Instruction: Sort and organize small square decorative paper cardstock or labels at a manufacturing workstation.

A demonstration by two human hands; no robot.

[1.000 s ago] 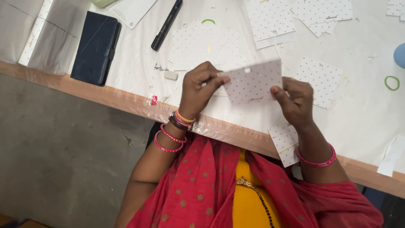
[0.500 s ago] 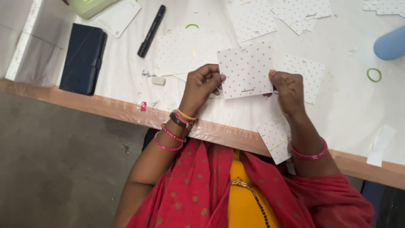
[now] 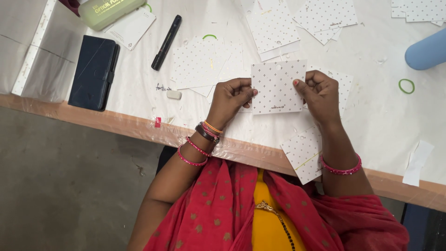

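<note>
White covering lines the tabletop [image 3: 381, 121], strewn with dotted cards. One dotted card [image 3: 278, 87] is pinched at its side edges: the left hand [image 3: 231, 96] holds the left edge, the right hand [image 3: 320, 94] the right edge, fingers curled, wrists bent over the table's rim. Beyond the left hand lie one black marker [image 3: 166, 42], one dark wallet [image 3: 94, 72] and one small eraser [image 3: 173, 94]. Two green rubber bands show, one [image 3: 406, 85] beside the right hand.

Loose cards [image 3: 272, 28] crowd ahead; bare table [image 3: 376, 116] (rightward) open.
</note>
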